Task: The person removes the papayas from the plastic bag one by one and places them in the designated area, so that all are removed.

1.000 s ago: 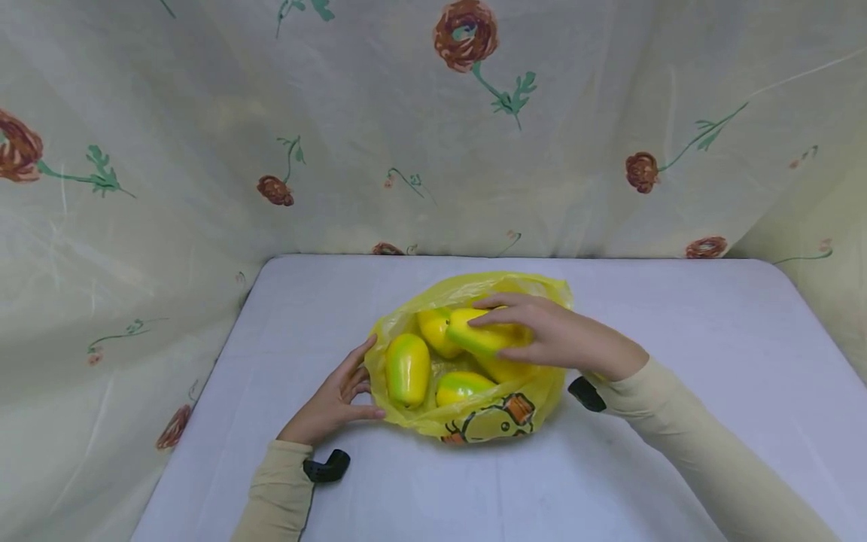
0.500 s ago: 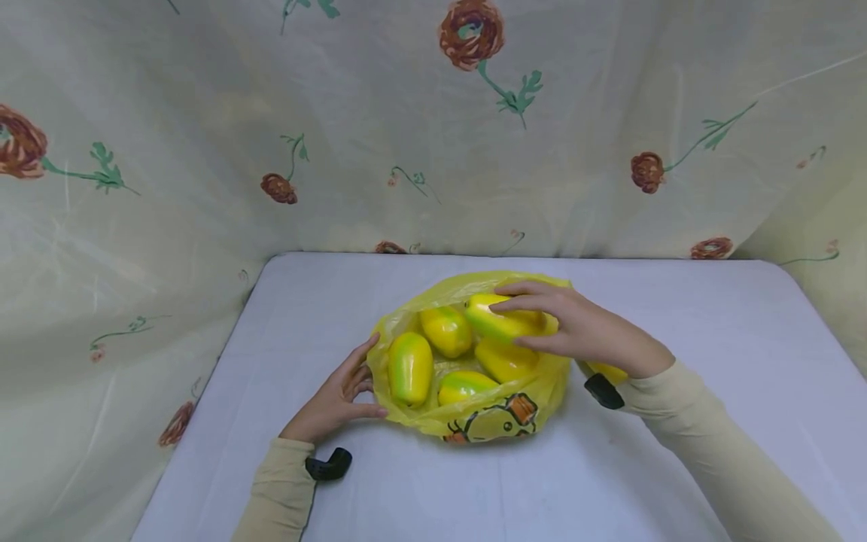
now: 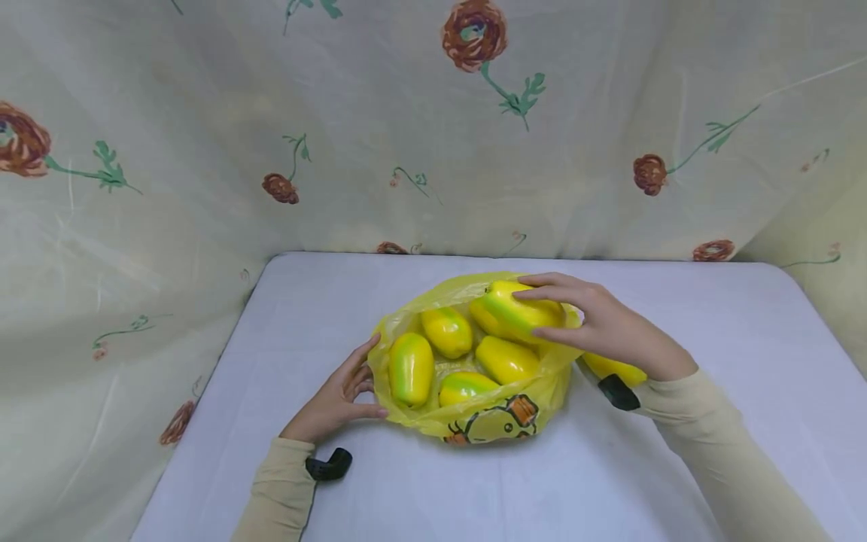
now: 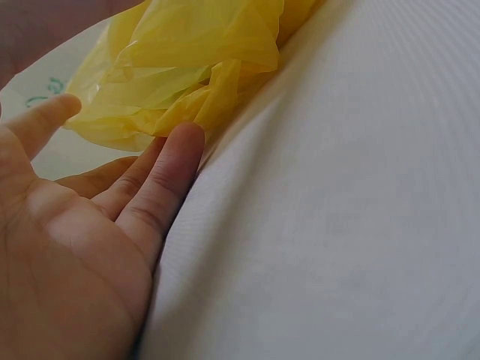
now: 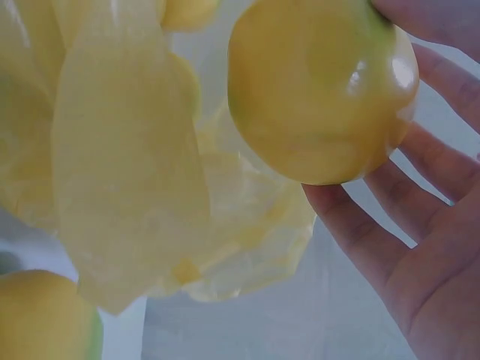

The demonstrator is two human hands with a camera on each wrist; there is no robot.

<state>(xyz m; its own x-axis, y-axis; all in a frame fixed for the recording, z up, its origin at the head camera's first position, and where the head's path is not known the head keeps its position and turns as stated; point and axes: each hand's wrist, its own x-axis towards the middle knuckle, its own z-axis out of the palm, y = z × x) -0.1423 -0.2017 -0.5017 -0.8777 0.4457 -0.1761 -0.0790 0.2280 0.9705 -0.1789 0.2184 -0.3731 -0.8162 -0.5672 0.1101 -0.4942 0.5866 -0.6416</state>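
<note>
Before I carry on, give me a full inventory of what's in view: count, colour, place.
Plastic bag: one, yellow, mid-table, mouth open
Cartoon print: one, yellow with orange and black, bag's near side
Fruit in the bag: at least five, yellow, some with green; any beneath are hidden
Gripped fruit: one, yellow and green, at the bag's right side
Loose fruit: one, yellow in the head view, right of the bag, partly hidden
Table: one, whitish
Floral sheeting: pale, brown-red flowers, around the table; number of pieces unclear
Wrist devices: two, black, one per wrist
Sleeves: two, beige
Left hand: one, fingers touching the bag's left side
Right hand: one, holding the gripped fruit
</note>
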